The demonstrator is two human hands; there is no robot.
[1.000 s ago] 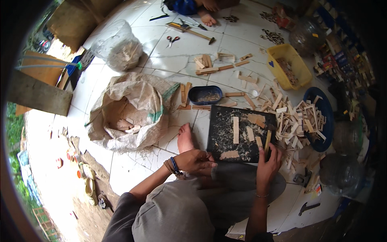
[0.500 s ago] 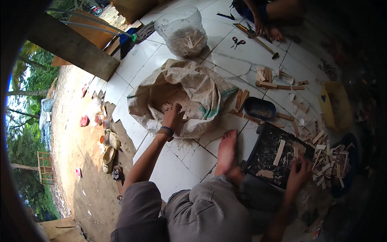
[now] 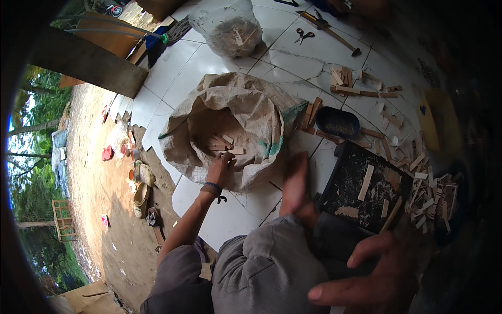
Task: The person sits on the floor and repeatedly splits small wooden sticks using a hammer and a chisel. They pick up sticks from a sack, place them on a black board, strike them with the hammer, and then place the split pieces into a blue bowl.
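Note:
My left hand (image 3: 221,171) reaches over the near rim of a whitish woven sack (image 3: 266,97). Its fingers are curled together beside several short wood strips (image 3: 218,144) inside; what they pinch, if anything, is hidden. Close to the camera at lower right, my right hand (image 3: 374,277) is open, thumb and fingers apart and nothing visible between them. Beyond it, a black, paint-flecked board (image 3: 345,180) carries a pale wood strip (image 3: 366,182), a smaller piece and a longer stick at its right edge.
A heap of wood offcuts (image 3: 431,199) lies right of the board. A dark blue oval dish (image 3: 338,122), scissors (image 3: 304,35), a hammer (image 3: 340,46) and a clear plastic container (image 3: 232,34) with scraps stand farther off. Clogs (image 3: 141,196) are on the ground at left. Another person's limbs show at top right.
My right hand has left the board and come nearer the camera, opening. My left hand has drawn back slightly toward the sack's near rim, its fingers curling; wood strips now show inside.

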